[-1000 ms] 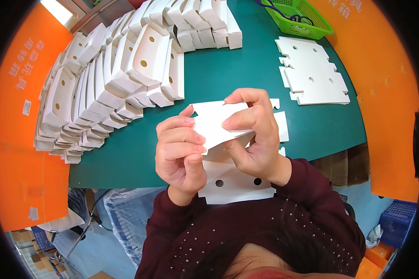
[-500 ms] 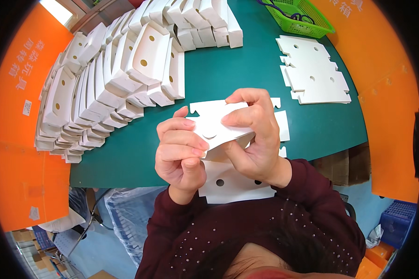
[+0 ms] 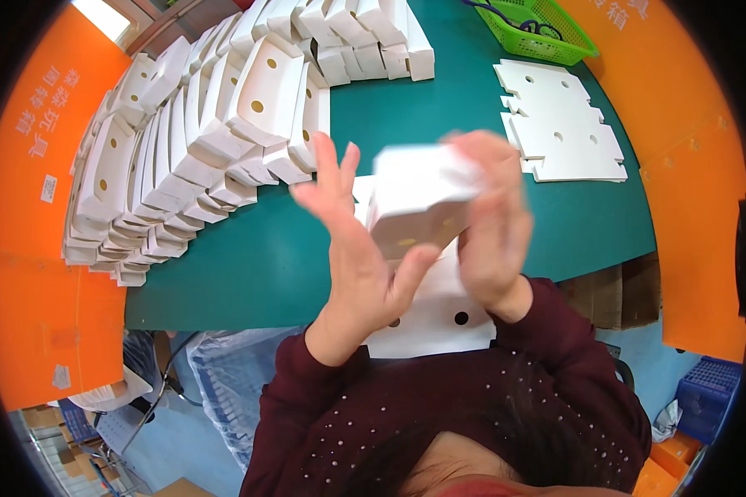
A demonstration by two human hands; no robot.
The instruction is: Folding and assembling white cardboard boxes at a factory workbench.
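A partly folded white cardboard tray (image 3: 423,180), smeared by motion, is held up over the near edge of the table. Its brownish-shaded inner side with small holes faces toward me. My right hand (image 3: 496,228) grips the tray's right end, its fingers blurred. My left hand (image 3: 352,253) is open at the tray's left side, fingers stretched upward and spread. Its thumb lies close to the lower edge; whether it touches is unclear. Under both hands, a flat white die-cut cardboard sheet (image 3: 427,335) with round dark holes reaches the table edge, partly hidden.
Many folded white trays (image 3: 261,99) are piled in rows across the left and back of the green table (image 3: 265,265). Flat white sheets (image 3: 559,124) lie stacked at the right. A green basket (image 3: 547,45) with purple-handled scissors sits behind. Orange panels (image 3: 37,207) flank both sides.
The tray has been raised and turned so its inside shows. My left hand has let go and spread its fingers; my right hand has moved slightly right, still holding the tray.
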